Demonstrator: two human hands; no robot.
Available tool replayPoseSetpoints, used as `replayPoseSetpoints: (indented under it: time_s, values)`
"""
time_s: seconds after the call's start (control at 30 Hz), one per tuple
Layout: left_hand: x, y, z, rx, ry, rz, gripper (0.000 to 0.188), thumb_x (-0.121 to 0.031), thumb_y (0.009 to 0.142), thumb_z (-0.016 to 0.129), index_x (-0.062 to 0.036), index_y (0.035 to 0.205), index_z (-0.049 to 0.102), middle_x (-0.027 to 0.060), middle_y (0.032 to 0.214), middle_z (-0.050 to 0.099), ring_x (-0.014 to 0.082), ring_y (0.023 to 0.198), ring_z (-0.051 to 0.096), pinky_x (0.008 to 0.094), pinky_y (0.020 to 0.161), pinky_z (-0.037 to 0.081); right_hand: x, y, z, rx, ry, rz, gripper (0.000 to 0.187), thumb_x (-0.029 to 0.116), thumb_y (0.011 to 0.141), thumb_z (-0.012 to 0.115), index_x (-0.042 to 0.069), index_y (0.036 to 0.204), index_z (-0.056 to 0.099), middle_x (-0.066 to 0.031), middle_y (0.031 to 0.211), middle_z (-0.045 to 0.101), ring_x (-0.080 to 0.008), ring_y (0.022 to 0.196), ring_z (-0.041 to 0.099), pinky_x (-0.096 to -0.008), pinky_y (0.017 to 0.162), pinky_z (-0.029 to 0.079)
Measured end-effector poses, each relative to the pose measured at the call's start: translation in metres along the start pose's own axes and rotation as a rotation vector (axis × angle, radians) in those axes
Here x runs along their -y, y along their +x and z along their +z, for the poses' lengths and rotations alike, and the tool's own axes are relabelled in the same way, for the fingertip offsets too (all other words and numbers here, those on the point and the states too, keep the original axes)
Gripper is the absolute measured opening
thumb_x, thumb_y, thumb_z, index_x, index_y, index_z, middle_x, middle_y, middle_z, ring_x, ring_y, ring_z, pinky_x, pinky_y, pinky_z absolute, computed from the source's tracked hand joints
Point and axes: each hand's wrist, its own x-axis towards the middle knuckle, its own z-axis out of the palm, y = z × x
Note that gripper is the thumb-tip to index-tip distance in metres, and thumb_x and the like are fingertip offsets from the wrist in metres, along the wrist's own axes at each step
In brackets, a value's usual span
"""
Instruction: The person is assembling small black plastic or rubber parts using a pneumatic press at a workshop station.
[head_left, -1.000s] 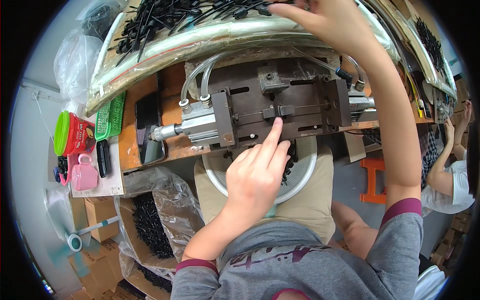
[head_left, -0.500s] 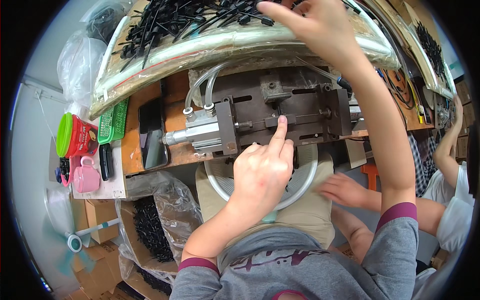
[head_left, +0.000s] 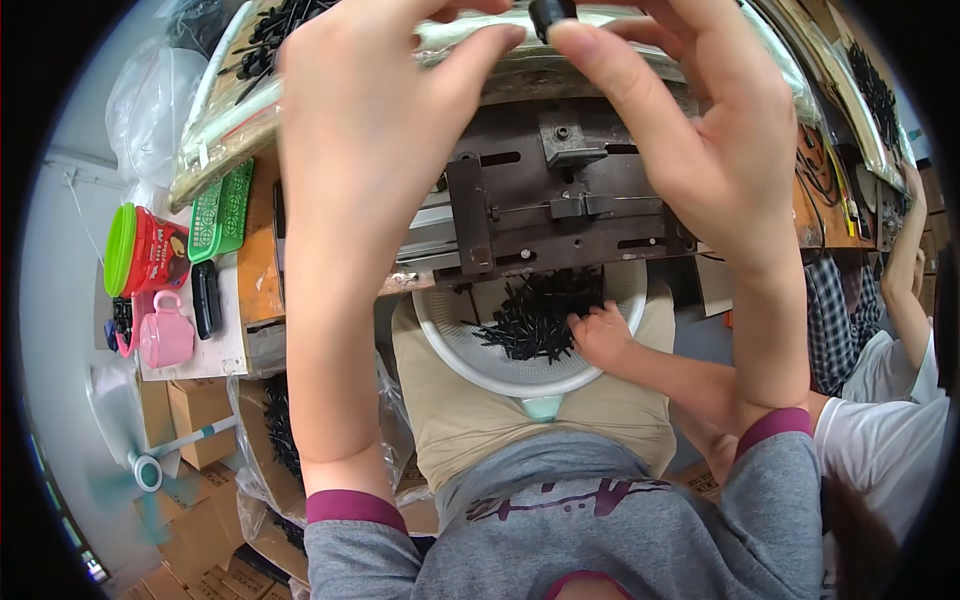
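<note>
Both my hands are raised high over the bench, close to the top edge of the picture. In my right hand [head_left: 705, 120], a small black plastic part [head_left: 550, 14] is pinched by thumb and fingers; its upper end is cut off. My left hand [head_left: 385, 110] is just left of it, thumb stretched out and apart from the index finger; its other fingers are partly out of the picture. Below lies a dark metal fixture [head_left: 520, 235] with a small block [head_left: 580, 206] at its middle. A white basket [head_left: 470, 375] of black parts [head_left: 535, 320] rests on my lap.
Another person's hand [head_left: 603, 338] reaches into the basket from the right. More black parts [head_left: 268, 45] lie on the plastic-edged tray behind the fixture. At left are a green basket [head_left: 220, 212], a red tub [head_left: 160, 252] and a pink cup [head_left: 166, 330]. Cartons [head_left: 205, 420] stand below.
My left hand has left the fixture's block and risen. My right hand has come back from the pile with a black part. The other person's hand has moved into the basket.
</note>
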Motion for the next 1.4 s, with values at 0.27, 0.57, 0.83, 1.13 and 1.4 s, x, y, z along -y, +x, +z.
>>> replayPoseSetpoints:
  time_s: [0.27,0.57,0.83,1.13,1.4]
  values:
    - [0.046,0.055,0.067,0.280,0.172,0.082,0.024,-0.018,0.086,0.073,-0.0005,0.101,0.077,0.0215,0.093,0.074,0.0371,0.088,0.071,0.0420,0.081,0.057,0.038,-0.049,-0.007,-0.066,0.056,-0.006,0.030,-0.005,0.081,0.071,-0.003,0.109,0.061,-0.0239,0.130,0.064,-0.0338,0.111,0.067,-0.0411,0.095,0.053]
    - [0.016,0.072,0.049,0.401,-0.037,-0.189,0.022,-0.016,0.085,0.076,0.0028,0.097,0.079,0.0194,0.089,0.076,0.0258,0.083,0.074,0.0350,0.079,0.058,0.024,-0.131,0.002,0.326,-0.376,-0.107,0.021,0.011,0.082,0.065,0.002,0.100,0.061,-0.0211,0.135,0.064,-0.0173,0.079,0.066,-0.0308,0.072,0.049]
    - [0.031,0.079,0.017,0.274,-0.726,-0.457,0.034,-0.023,0.089,0.080,0.0056,0.107,0.075,0.0120,0.092,0.075,0.0142,0.081,0.070,0.0259,0.077,0.059,0.033,-0.106,-0.002,0.452,-0.489,-0.131,0.021,0.007,0.078,0.067,0.001,0.097,0.061,-0.0240,0.140,0.060,-0.0156,0.064,0.062,-0.0287,0.067,0.049]
    - [0.019,0.025,-0.017,0.080,-0.715,-0.494,0.017,-0.008,0.087,0.078,-0.0013,0.102,0.077,0.0086,0.101,0.076,0.0130,0.088,0.071,0.0249,0.073,0.057,0.016,-0.051,-0.022,0.285,-0.138,-0.109,0.026,0.016,0.083,0.075,0.007,0.101,0.058,-0.0109,0.084,0.063,-0.0306,0.075,0.068,-0.0386,0.064,0.054]
    - [-0.044,-0.102,0.015,0.321,0.016,0.038,0.029,-0.009,0.073,0.085,-0.0030,0.099,0.074,0.0157,0.125,0.071,0.0248,0.084,0.074,0.0325,0.070,0.059,-0.055,0.084,-0.015,0.312,-0.479,-0.059,0.020,0.019,0.091,0.068,-0.001,0.092,0.067,-0.0168,0.104,0.060,-0.0317,0.101,0.059,-0.0414,0.089,0.048]
